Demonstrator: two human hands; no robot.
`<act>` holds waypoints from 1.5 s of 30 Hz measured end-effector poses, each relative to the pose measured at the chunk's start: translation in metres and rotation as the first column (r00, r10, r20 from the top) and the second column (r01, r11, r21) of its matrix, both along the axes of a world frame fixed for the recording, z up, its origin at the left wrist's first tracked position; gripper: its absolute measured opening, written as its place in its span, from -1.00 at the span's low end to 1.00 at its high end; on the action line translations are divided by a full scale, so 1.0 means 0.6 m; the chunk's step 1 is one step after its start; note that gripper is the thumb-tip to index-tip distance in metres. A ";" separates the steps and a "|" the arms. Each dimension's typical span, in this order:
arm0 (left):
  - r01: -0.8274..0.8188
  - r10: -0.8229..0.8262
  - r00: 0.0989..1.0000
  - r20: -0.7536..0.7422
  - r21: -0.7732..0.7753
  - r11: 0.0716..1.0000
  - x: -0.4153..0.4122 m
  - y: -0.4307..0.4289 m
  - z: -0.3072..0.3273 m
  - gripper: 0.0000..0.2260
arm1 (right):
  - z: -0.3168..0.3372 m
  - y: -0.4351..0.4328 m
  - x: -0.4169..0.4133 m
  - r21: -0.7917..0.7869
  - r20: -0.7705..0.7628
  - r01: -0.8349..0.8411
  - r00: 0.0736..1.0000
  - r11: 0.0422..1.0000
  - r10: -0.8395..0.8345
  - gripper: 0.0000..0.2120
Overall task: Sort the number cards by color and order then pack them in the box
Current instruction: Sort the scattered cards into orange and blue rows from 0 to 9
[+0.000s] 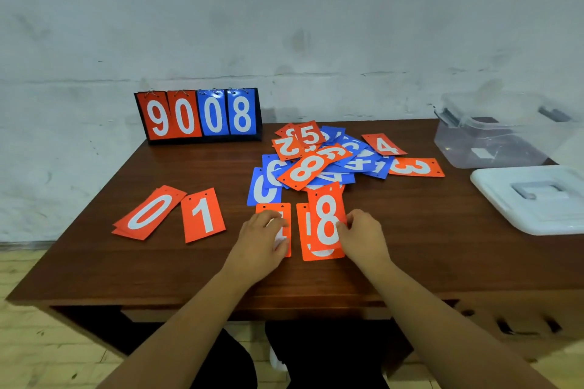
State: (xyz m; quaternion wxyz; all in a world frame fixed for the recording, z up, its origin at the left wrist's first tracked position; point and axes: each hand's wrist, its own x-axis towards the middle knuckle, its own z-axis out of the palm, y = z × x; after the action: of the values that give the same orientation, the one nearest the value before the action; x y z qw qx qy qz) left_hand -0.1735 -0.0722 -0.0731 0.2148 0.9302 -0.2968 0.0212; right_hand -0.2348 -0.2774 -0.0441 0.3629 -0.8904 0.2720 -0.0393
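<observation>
1. Your right hand [363, 238] pinches the right edge of the orange 8 card [325, 218].
2. That card lies on top of a second orange card [305, 246], near the front of the tabletop [110, 268].
3. Your left hand [262, 238] lies on a half-hidden orange card [273, 208] just to the left, with its fingers bent. You cannot tell if it grips the card or only presses it.
4. The orange 0 card [148, 211] and the orange 1 card [203, 215] lie side by side at your left.
5. A mixed pile of orange and blue cards [316, 161] sits behind your hands.
6. The clear box [493, 145] stands open at the back right, with its white lid [537, 199] lying in front of it.
7. A scoreboard [199, 115] stands at the back left.
</observation>
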 end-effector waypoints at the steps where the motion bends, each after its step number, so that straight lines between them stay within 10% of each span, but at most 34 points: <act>1: 0.022 -0.022 1.000 0.017 -0.023 0.999 -0.004 -0.009 0.001 -0.65 | 0.002 -0.005 -0.001 0.022 0.018 0.011 1.000 1.000 -0.012 -0.69; 11: 0.225 -0.217 0.973 -0.080 0.122 0.967 -0.014 -0.093 -0.008 -0.63 | 0.013 -0.143 -0.030 0.083 0.128 0.277 0.950 0.957 -0.286 -0.67; 22: 0.193 -0.186 0.977 -0.105 0.061 0.979 0.004 -0.121 -0.006 -0.71 | -0.036 -0.202 -0.063 -0.588 -0.070 0.140 0.972 0.796 -0.223 -0.66; 33: 0.036 -0.041 0.997 -0.057 -0.091 0.995 0.076 -0.120 0.016 -0.71 | -0.011 -0.170 0.023 -0.464 0.141 0.145 0.986 0.874 -0.088 -0.65; 45: -0.261 0.265 0.958 -0.109 0.054 0.964 0.246 -0.151 0.007 -0.39 | -0.021 -0.095 0.210 -0.327 -0.074 -0.069 0.996 0.942 0.047 -0.43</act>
State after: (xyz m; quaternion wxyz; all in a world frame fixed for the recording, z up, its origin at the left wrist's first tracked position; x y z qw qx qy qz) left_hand -0.0259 -0.1630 -0.0686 0.2087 0.9651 -0.1581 -0.0098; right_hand -0.1089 -0.3346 -0.0566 0.2009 -0.9469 0.2471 -0.0443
